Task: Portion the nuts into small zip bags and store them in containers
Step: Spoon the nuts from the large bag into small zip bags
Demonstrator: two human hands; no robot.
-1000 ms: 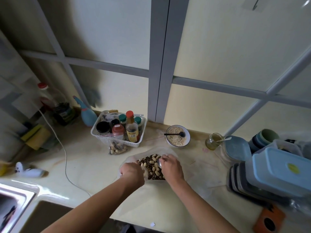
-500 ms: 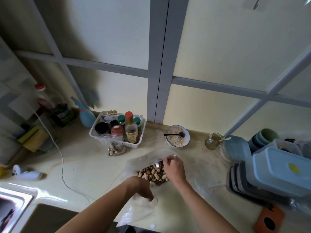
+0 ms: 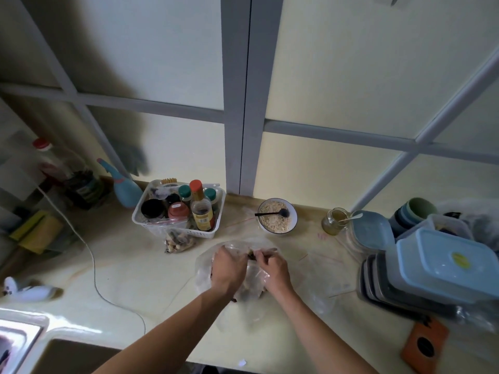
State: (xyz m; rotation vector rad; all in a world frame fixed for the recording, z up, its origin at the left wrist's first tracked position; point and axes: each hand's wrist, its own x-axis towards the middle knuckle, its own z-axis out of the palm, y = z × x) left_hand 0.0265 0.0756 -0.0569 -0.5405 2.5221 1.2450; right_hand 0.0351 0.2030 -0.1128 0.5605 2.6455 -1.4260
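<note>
Both your hands are on the clear bag of nuts (image 3: 253, 282) mid-surface (image 3: 151, 268): left hand (image 3: 229, 268) with its grip curled on the bag's left top edge, right hand (image 3: 272, 268) pinching the rim beside it. A filled small zip bag (image 3: 179, 242) lies against the white basket (image 3: 151, 225); lidded containers (image 3: 442, 263) stack at your right.

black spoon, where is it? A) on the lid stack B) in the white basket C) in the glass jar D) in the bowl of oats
D: the black spoon lies across the bowl of oats, its head resting on the grain; the glass jar holds a pale utensil instead.
</note>
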